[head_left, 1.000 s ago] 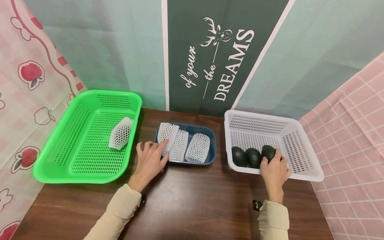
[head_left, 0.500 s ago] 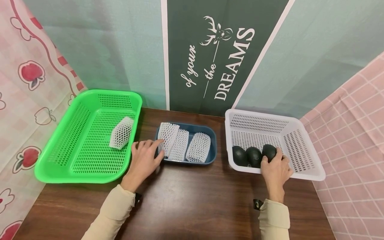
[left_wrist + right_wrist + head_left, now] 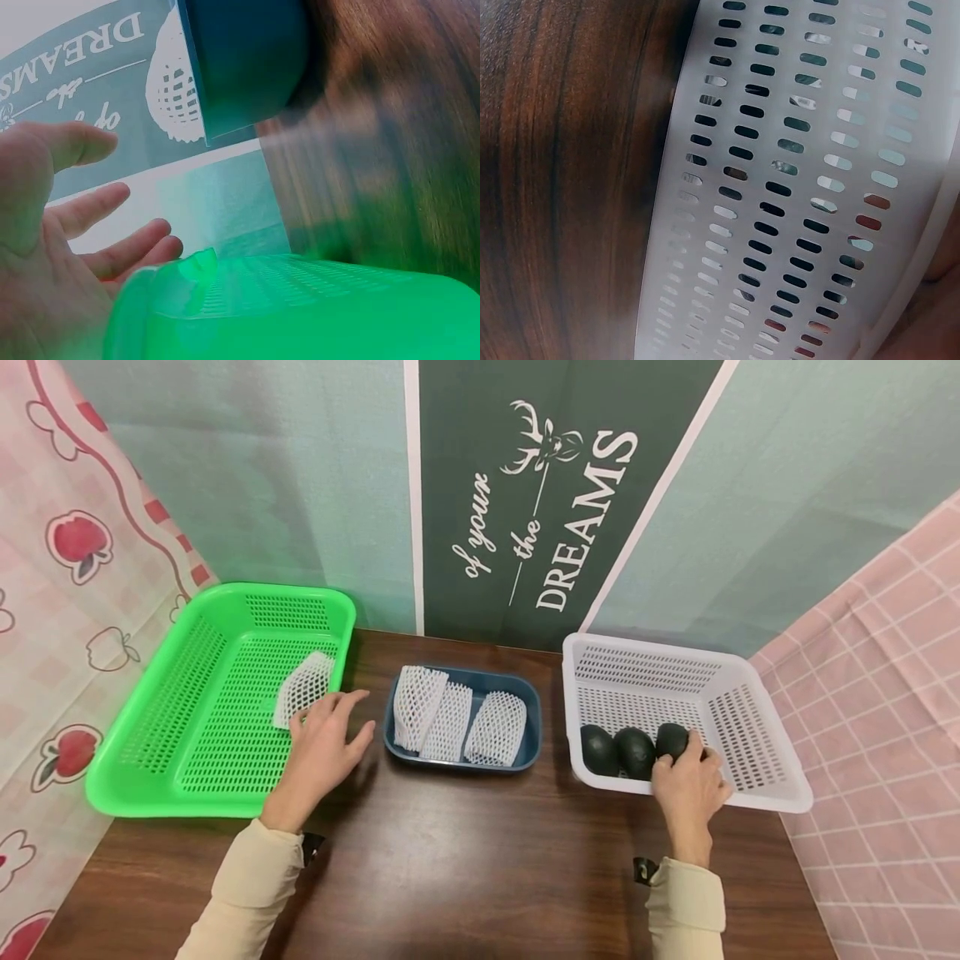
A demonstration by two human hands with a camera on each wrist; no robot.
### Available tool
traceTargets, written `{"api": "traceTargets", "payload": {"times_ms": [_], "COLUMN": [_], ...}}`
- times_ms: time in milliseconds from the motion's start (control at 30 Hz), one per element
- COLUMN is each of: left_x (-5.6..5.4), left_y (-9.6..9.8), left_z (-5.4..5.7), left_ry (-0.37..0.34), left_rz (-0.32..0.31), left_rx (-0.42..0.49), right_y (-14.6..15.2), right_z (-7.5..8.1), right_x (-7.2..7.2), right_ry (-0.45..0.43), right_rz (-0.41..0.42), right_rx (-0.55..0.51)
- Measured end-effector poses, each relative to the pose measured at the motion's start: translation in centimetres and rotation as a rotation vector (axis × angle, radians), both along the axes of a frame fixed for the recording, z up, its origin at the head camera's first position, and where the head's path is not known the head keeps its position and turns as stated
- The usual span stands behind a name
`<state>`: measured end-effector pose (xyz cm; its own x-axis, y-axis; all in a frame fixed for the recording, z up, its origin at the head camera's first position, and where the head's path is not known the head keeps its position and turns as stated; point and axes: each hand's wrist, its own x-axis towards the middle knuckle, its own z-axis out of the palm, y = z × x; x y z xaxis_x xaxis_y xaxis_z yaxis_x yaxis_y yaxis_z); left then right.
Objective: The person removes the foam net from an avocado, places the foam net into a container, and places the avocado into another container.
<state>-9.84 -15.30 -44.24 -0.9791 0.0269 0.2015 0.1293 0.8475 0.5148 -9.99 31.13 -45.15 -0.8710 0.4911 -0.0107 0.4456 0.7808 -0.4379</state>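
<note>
My left hand (image 3: 318, 752) is over the right rim of the green basket (image 3: 217, 806), fingers spread and holding nothing. Just beyond its fingertips a white foam net sleeve (image 3: 306, 687) lies in that basket, partly covered by the hand. The left wrist view shows the same hand (image 3: 52, 240) with its fingers apart above the green rim. Inside the white basket (image 3: 761, 718), my right hand (image 3: 690, 785) grips a dark avocado (image 3: 672, 739). Two more avocados, one at the left (image 3: 597, 750) and one in the middle (image 3: 634, 752), sit beside it.
Between the baskets stands a blue tray (image 3: 533, 727) with a left foam net (image 3: 417, 706), a middle foam net (image 3: 447, 724) and a right foam net (image 3: 497, 728). All rest on a brown wooden table (image 3: 480, 860). A printed cloth (image 3: 495, 510) hangs behind.
My left hand has left the foam nets in the blue tray and moved left to the green basket's rim. The right hand stays on its avocado; the nets have not visibly shifted.
</note>
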Motion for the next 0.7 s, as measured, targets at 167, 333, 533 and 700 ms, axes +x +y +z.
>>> {"api": "traceTargets", "payload": {"times_ms": [167,333,533,700], "left_x": [-0.2,-0.6,-0.7,-1.0], "left_y": [-0.3,-1.2,-3.7,-5.6], "left_z": [0.0,0.2,1.4,1.9], "left_ry": [0.012,0.082,-0.094,-0.261], "left_rz": [0.005,0.014,0.054,0.066], "left_rx": [0.024,0.047,0.068,0.042], "right_y": [0.0,0.0,0.1,0.3], "right_z": [0.1,0.0,0.0,0.2], "right_x": [0.0,0.0,-0.1,-0.2], "right_ry": [-0.004,-0.04,-0.109,-0.133], "right_rz": [-0.002,0.003,0.022,0.029], "right_rx": [0.0,-0.004,0.004,0.015]}}
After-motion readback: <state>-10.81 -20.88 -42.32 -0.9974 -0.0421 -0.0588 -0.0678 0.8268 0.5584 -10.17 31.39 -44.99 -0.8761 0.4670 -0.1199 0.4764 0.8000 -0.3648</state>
